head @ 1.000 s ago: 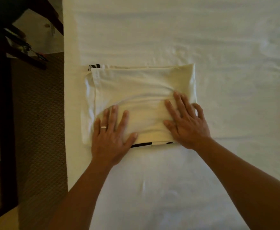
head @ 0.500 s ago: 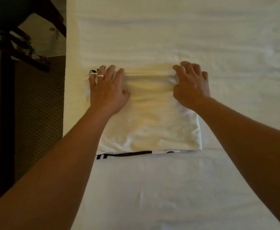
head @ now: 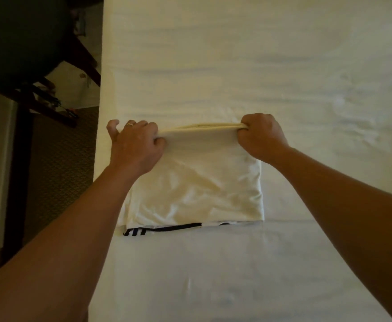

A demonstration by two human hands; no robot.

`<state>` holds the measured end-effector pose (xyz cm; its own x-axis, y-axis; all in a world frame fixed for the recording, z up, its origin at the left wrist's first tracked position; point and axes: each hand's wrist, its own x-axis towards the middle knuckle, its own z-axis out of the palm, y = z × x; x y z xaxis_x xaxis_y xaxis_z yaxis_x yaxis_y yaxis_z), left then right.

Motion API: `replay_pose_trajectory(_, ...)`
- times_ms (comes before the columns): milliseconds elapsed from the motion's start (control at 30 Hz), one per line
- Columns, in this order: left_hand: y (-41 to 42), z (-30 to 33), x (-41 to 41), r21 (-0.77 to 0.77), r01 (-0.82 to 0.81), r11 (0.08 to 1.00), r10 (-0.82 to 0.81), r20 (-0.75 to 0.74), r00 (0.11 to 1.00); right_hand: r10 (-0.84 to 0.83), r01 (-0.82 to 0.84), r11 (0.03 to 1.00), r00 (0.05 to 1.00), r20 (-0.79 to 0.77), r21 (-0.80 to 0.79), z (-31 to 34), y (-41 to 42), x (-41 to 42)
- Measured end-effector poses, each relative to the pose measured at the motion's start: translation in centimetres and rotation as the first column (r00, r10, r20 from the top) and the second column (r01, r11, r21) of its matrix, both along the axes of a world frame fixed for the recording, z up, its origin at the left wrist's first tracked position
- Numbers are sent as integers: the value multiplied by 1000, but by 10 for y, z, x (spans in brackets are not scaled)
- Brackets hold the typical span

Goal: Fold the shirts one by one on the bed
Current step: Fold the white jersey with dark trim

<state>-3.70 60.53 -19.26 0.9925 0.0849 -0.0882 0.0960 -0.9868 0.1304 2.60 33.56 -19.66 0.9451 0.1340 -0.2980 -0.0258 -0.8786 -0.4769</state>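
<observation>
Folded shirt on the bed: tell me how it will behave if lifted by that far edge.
The folded shirt is probably floppy: it creases softly and bends where the left hand and right hand pinch its far edge. Its unheld layers may sag open. It looks light, thin cloth.

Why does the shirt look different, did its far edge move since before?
Yes. The shirt's far edge is lifted off the bed; both hands grip it. Earlier it lay flat.
</observation>
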Motion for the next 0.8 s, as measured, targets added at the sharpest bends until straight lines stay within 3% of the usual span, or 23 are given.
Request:
replay_pose_trajectory(267,-14,97,-31,22,28,999,-35,409,912,-51,-29,979,922,383,200,91,-19,-8)
replay_pose_trajectory(433,-38,87,-99,77,15,997,-52,507,861,70,-197,965,834,548,176,92,-49,-48)
replay_pose_trajectory(600,-68,29,-197,190,111,975,-178,387,905,256,-300,953,871,419,42,30,-94,-136)
replay_pose_trajectory(800,-105,-33,-299,216,310,926,-320,10,948,505,-487,857,859,85,-166,-36,-144,-246)
